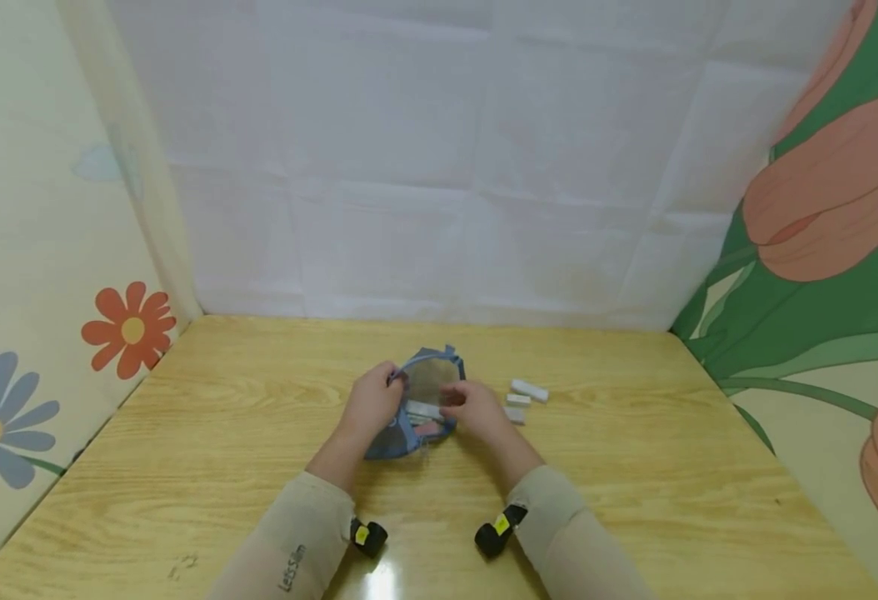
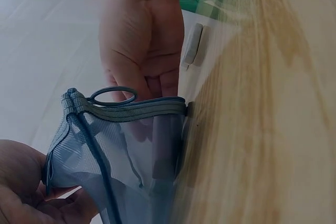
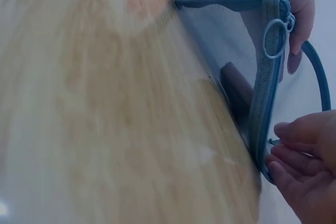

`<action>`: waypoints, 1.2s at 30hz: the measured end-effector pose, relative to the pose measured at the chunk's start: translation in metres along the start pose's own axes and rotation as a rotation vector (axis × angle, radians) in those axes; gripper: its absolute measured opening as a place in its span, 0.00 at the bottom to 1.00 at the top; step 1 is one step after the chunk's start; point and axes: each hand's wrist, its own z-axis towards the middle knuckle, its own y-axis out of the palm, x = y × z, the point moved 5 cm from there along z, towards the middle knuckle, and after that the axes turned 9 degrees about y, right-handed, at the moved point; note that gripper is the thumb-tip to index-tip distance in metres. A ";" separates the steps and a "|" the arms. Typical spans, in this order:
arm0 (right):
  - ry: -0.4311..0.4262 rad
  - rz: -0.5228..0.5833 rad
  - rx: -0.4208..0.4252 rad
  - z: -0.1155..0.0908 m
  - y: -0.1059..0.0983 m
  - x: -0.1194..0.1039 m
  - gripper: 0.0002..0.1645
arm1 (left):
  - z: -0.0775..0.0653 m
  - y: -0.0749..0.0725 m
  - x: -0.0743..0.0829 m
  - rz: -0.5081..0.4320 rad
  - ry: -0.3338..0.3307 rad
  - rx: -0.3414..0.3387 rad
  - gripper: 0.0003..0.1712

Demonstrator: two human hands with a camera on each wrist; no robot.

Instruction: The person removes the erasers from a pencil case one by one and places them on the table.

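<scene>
A blue mesh zip pouch (image 1: 390,443) stands on the table with its mouth open. My left hand (image 1: 374,400) grips the pouch's edge on its left side. My right hand (image 1: 481,410) is at the mouth from the other side; in the left wrist view its fingertips show through the mesh, inside the rim. Those loosely bent fingers (image 3: 296,156) show nothing between them in the right wrist view. A pale block (image 1: 426,409) and something pink (image 1: 427,428) lie inside. Through the mesh, a dark oblong shape (image 3: 237,90) rests at the pouch's bottom. A ring zipper pull (image 3: 274,39) hangs at the rim.
Right of the pouch lie a white stick-shaped piece (image 1: 530,390), a small white block (image 1: 517,401) and a greyish block (image 1: 514,415). The wood-grain table (image 1: 634,467) meets a white cloth backdrop (image 1: 424,233). Flower-printed sheets (image 1: 27,208) flank both sides.
</scene>
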 end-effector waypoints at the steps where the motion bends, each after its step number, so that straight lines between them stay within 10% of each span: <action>1: 0.000 -0.005 0.003 0.000 0.001 0.000 0.20 | 0.000 0.000 0.000 0.001 -0.001 -0.002 0.08; 21: -0.048 -0.249 0.062 0.000 0.012 -0.003 0.11 | -0.001 -0.001 0.002 -0.003 0.014 0.002 0.08; 36: 0.032 -0.108 0.046 -0.004 0.002 -0.006 0.10 | 0.000 0.000 0.001 -0.016 -0.001 0.000 0.08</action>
